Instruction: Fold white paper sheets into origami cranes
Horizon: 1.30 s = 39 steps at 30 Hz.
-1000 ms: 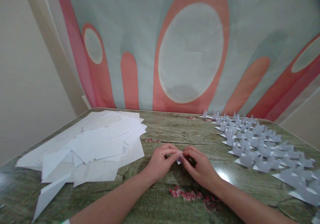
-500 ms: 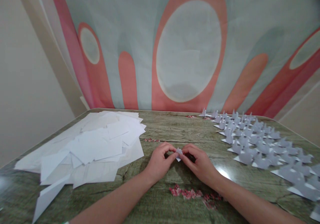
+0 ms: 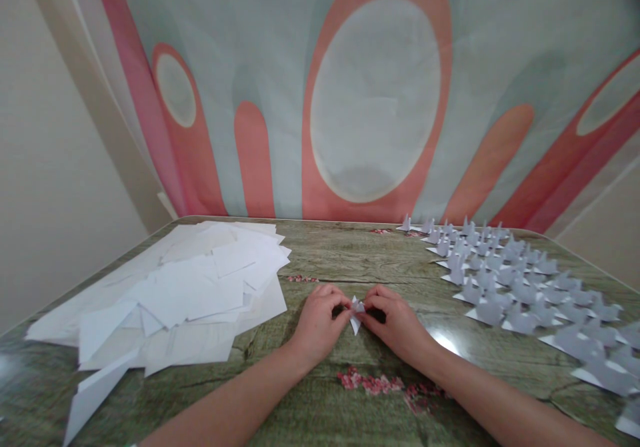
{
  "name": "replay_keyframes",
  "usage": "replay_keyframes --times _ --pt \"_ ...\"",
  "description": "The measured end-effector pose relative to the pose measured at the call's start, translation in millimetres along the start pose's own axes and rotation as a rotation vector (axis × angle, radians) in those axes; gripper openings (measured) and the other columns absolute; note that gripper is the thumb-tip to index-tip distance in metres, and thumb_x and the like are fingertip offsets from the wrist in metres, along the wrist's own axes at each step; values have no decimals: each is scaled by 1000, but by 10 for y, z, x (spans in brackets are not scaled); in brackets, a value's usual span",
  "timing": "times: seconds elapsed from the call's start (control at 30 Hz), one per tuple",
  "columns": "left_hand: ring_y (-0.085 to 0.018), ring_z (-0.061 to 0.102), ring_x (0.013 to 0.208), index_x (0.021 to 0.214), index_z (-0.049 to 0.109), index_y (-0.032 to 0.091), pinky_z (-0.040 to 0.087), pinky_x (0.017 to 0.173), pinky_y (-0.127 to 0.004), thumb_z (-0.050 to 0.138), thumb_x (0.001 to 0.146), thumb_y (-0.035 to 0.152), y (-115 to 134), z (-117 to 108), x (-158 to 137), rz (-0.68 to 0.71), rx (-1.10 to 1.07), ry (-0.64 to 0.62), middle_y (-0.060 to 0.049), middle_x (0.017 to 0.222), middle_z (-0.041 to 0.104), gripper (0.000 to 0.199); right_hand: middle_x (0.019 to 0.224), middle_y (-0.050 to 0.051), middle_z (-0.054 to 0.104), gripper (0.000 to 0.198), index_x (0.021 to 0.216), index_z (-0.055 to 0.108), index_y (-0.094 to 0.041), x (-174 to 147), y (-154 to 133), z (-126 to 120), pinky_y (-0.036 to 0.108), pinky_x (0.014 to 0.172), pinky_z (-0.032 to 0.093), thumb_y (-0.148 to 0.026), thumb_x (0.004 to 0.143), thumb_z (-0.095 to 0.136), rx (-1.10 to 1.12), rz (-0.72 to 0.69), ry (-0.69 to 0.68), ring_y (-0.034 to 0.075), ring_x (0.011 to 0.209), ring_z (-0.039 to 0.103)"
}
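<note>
Between my two hands, over the middle of the table, is a small white origami crane (image 3: 356, 314) of folded paper. My left hand (image 3: 324, 318) pinches its left side between thumb and fingers. From the right, my right hand (image 3: 391, 315) pinches the other side the same way. One pointed end of the paper points down towards me and another sticks up between the fingertips. The parts under my fingers are hidden.
Loose white paper sheets (image 3: 195, 294) lie in a wide heap on the left of the wood-patterned table (image 3: 340, 254). A narrow folded paper (image 3: 100, 390) lies at the near left. Several rows of folded paper cranes (image 3: 525, 287) stand on the right. A patterned backdrop (image 3: 280, 34) hangs behind.
The paper crane between my hands now shows more of its points, with one end reaching further down towards me. Both hands stay nearly in place, their fingers shifted slightly apart.
</note>
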<state>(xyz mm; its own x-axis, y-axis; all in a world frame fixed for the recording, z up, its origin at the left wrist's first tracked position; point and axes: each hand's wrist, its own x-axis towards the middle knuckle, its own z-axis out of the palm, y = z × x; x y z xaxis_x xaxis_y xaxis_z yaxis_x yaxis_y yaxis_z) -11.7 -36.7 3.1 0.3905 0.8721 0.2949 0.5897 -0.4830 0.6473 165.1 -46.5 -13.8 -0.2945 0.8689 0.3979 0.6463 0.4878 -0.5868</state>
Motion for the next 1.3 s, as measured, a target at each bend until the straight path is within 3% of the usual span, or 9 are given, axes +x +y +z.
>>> replay_keyframes --times 0.27,0.7,0.9,1.03,1.3 --pt "-20 49 86 78 64 21 36 75 -32 59 78 23 3 -17 -1 -8 172 -46 -2 84 57 5 73 1 55 15 67 58 -19 26 -13 10 28 62 41 -25 81 59 -94 -32 -7 16 71 53" --pt "-20 49 89 78 61 21 36 78 -31 59 78 25 -41 -39 11 10 185 -54 -2 85 57 5 77 2 55 7 71 58 -19 67 1 -70 30 68 42 -16 75 64 -126 -42 -78 17 76 53" --pt "-19 50 90 92 60 21 37 79 -29 63 76 30 1 -70 11 62 20 -48 -2 91 59 18 83 3 55 4 76 58 -19 30 56 -45 32 73 41 -17 78 59 -71 -28 -81 18 81 51" --pt "-15 53 79 82 62 18 38 73 -25 53 83 23 20 -76 24 52 -92 -86 -2 81 60 10 82 3 56 2 77 59 -19 24 55 -39 31 74 40 -19 79 60 -37 -33 -88 18 81 51" --pt "-14 55 77 79 64 17 39 71 -23 54 82 20 33 -80 20 41 -162 -77 -2 78 60 10 77 2 58 12 72 66 -20 45 -21 -25 28 69 39 -24 81 59 96 -7 -94 16 77 52"
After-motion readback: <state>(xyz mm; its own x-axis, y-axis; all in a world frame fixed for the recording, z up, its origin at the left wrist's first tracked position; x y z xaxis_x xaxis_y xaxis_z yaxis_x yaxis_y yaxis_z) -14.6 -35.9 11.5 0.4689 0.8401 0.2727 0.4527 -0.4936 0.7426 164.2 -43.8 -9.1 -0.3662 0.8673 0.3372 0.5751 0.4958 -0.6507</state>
